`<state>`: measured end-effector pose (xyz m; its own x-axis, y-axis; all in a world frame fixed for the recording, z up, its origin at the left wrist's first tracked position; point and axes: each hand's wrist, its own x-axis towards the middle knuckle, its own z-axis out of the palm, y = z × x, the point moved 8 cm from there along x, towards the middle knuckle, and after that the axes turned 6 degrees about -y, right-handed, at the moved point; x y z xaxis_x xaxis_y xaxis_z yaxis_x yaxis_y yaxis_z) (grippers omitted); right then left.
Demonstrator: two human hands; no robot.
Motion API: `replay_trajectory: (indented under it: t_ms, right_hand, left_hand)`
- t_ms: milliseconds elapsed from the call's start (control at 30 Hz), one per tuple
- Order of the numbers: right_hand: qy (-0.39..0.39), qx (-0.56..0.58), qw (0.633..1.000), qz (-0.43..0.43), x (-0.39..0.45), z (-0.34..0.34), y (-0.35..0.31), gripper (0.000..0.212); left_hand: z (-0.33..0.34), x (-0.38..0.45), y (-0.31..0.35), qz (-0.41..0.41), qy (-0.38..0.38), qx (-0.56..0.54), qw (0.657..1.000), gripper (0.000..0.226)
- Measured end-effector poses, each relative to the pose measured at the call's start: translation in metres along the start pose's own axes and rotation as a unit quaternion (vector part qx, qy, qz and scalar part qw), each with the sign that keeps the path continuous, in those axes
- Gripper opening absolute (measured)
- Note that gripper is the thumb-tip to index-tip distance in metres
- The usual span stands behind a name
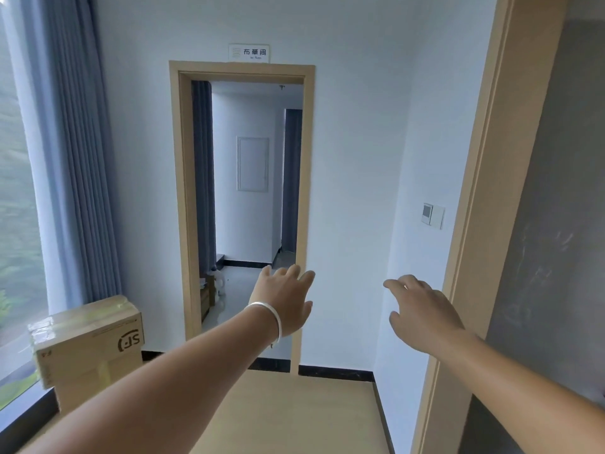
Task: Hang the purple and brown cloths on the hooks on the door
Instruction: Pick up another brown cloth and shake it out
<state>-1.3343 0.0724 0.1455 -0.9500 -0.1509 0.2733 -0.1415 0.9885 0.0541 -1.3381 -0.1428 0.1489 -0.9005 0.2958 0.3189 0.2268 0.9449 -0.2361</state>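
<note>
Two bare hands lead, empty: left hand [284,299], silver bangle [271,319] at wrist, grip wide, fingers spread; right hand [422,309] grip loose, fingers relaxed, nothing held. Probably reaching forward while walking. Purple and brown cloths, hooks: not in view. Cardboard box [88,342] on sill, left, printed "SF". Further: open doorway [248,198], sign [249,53] above reads "布草间". Wall switch [432,215] right.

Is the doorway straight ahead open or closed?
Open. Through the doorway the next room's floor and far wall show; no door leaf is visible in it.
</note>
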Motion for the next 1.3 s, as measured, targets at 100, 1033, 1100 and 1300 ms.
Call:
replay_trajectory:
  t_ms: [100, 1033, 1100, 1300]
  right_hand:
    - [0.008, 0.002, 1.000, -0.011, 0.048, 0.008, 0.021, 0.054]
    - [0.011, 0.025, 0.993, -0.119, 0.474, 0.141, -0.079, 0.053]
    - [0.006, 0.030, 0.990, -0.135, 0.499, 0.154, -0.105, 0.052]
    - [-0.014, 0.052, 0.978, -0.201, 0.562, 0.195, -0.191, 0.049]
  left_hand:
    - [0.013, 0.048, -0.002, -0.014, -0.003, 0.000, 1.000, 0.047]
    - [0.208, 0.362, -0.221, -0.099, -0.010, 0.015, 0.995, 0.052]
    - [0.228, 0.367, -0.249, -0.118, -0.019, 0.012, 0.993, 0.050]
    - [0.280, 0.360, -0.329, -0.182, -0.057, 0.016, 0.982, 0.054]
